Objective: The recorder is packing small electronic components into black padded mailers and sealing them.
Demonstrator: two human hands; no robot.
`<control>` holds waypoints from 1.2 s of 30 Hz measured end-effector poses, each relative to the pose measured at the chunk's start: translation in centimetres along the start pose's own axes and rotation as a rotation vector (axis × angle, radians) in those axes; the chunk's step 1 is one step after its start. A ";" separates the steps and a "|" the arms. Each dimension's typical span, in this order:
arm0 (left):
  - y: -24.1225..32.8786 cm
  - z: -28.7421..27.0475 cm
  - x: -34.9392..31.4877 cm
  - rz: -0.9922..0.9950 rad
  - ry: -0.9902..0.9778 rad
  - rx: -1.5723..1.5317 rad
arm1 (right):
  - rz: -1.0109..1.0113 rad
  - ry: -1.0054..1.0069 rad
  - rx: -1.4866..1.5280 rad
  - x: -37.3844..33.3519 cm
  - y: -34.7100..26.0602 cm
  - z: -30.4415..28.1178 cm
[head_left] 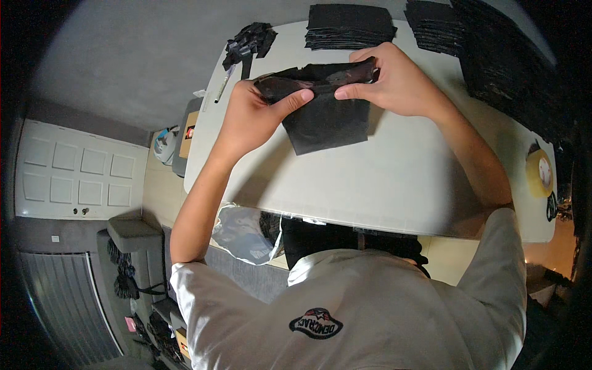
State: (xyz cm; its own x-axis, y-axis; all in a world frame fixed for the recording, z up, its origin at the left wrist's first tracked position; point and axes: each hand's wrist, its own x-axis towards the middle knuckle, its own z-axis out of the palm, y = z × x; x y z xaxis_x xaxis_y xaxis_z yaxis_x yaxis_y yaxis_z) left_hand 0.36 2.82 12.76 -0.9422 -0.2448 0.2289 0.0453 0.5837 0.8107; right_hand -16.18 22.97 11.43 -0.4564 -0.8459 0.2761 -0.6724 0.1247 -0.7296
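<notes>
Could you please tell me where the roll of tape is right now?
In the head view, the tape is on the white table near its right edge, right of the person's right forearm and below the large black pile.

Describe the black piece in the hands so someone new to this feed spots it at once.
Start from the white table, then find the left hand and the right hand over its far half. Between them is the black piece, folded and gaping along the top, flat below. Unlike the neat black stacks beyond, it is held up on its own, pinched by both hands.
</notes>
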 end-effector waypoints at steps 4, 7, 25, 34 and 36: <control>-0.1 -0.8 0.3 0.096 -0.022 0.218 | -0.019 0.006 -0.087 0.1 0.6 0.3; 0.6 -0.9 0.0 0.159 -0.008 0.307 | 0.003 0.072 -0.049 0.1 0.6 0.4; 0.3 -1.9 0.4 0.002 -0.076 0.263 | 0.008 -0.023 -0.131 -0.5 -0.3 -0.9; -2.4 -3.3 0.8 0.055 -0.128 0.287 | 0.013 -0.257 -0.068 0.0 -0.2 -1.0; -2.5 -2.3 1.2 0.088 -0.079 0.283 | -0.221 0.124 -0.193 0.5 2.1 1.0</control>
State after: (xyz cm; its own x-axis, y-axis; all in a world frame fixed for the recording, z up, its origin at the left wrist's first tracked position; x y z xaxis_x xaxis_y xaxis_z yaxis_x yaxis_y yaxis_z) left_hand -0.11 -0.73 12.31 -0.9621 -0.1294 0.2401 0.0439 0.7951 0.6048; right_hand -17.25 22.25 9.46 -0.3467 -0.7955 0.4970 -0.8557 0.0512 -0.5150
